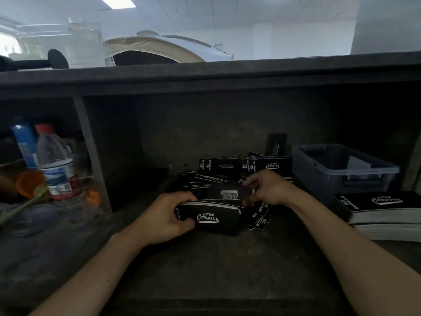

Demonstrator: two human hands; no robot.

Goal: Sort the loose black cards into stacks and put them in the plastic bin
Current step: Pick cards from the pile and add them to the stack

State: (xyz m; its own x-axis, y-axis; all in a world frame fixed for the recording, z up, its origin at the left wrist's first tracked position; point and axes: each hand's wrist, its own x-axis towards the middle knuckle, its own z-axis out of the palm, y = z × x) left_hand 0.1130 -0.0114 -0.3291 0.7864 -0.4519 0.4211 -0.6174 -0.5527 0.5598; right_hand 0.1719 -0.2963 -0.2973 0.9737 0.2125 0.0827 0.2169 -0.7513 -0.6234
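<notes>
Loose black cards (pixel 230 169) printed "Club Camping" lie in a heap on the dark shelf, at the middle. My left hand (pixel 168 218) grips a thick stack of black cards (pixel 211 218) by its left end, just in front of the heap. My right hand (pixel 270 187) pinches a single blurred card (pixel 227 192) above that stack, fingers curled. A clear grey plastic bin (pixel 344 169) stands to the right of the heap, with one pale sheet inside. A neat stack of black cards (pixel 385 207) sits in front of the bin.
A vertical divider (pixel 91 153) walls off the left compartment, which holds a water bottle (pixel 55 165), a blue bottle (pixel 25 144) and an orange cup (pixel 29 183). A black box (pixel 276 144) stands upright behind the heap. The counter top (pixel 205 71) overhangs the shelf.
</notes>
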